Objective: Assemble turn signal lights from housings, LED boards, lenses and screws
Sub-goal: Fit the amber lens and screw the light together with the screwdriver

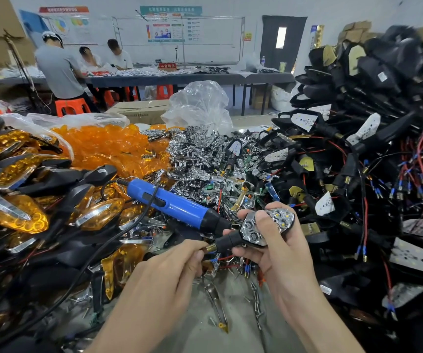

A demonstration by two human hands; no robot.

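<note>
My right hand (281, 253) has its fingers (264, 228) wrapped round the half-built turn signal (256, 231), about centre over the worktop (205, 327). Left hand (164, 271) pinches its threaded stem (211, 247). Blue electric screwdriver (169, 200) lies at its 10 o'clock, amber lenses (103, 146) at 11.

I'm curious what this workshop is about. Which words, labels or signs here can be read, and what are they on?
"不合格区": red sign on the far table.
Wall posters, yellow notice by the door, white sticker on a black housing: too blurred or small to read.
</note>
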